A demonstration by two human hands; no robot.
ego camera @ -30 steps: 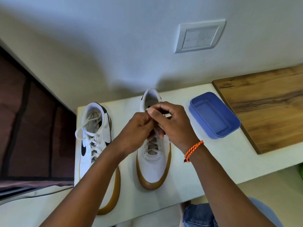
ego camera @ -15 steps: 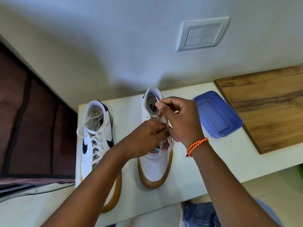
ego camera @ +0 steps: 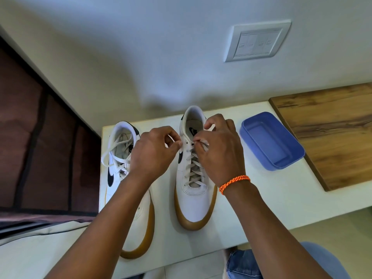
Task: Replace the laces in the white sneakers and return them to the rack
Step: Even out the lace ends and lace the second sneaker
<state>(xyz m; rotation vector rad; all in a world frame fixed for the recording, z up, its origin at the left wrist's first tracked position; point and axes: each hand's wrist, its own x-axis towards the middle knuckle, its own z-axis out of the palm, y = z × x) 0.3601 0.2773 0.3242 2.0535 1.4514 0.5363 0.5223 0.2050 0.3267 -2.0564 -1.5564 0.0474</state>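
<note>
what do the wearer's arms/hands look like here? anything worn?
Both forearms are bare, with no sleeves in view. Left hand: no ring, watch or glove visible. Right hand: no glove; a braided orange cord bracelet circles the wrist. Blue denim shows at the bottom edge.

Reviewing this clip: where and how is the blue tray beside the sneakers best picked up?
Grip the blue tray by its two long rim walls, coming from above. It sits open side up and appears empty, clear of the laced sneaker, its far corner up against the wooden board, so the rims are exposed.
</note>
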